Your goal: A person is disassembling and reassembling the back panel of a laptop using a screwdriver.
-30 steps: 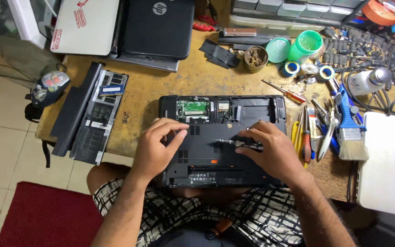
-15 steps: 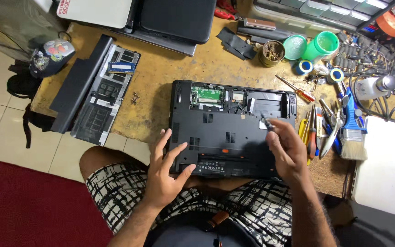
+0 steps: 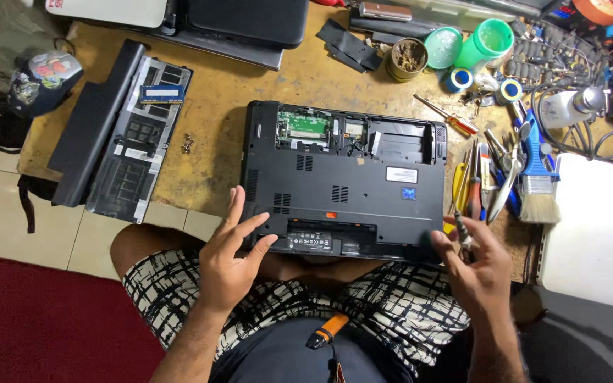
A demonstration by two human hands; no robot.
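A black laptop (image 3: 342, 184) lies upside down on the worn wooden bench (image 3: 228, 106), with its memory and drive bays uncovered along the far edge. My left hand (image 3: 232, 259) rests at the laptop's near left corner, fingers spread, thumb touching the edge, holding nothing. My right hand (image 3: 473, 273) is just off the near right corner, curled around a thin dark screwdriver (image 3: 464, 237) that points away from me.
A removed bottom cover (image 3: 136, 142), a long black battery (image 3: 94, 120), a blue memory stick (image 3: 161, 93) and loose screws (image 3: 188, 144) lie to the left. Hand tools, a brush (image 3: 537, 181) and a red-handled screwdriver (image 3: 448, 119) crowd the right, beside a white laptop (image 3: 597, 234).
My right hand left the laptop's middle and drew back to its near right corner with the screwdriver. My left hand slid off the laptop's base to its near left corner and opened.
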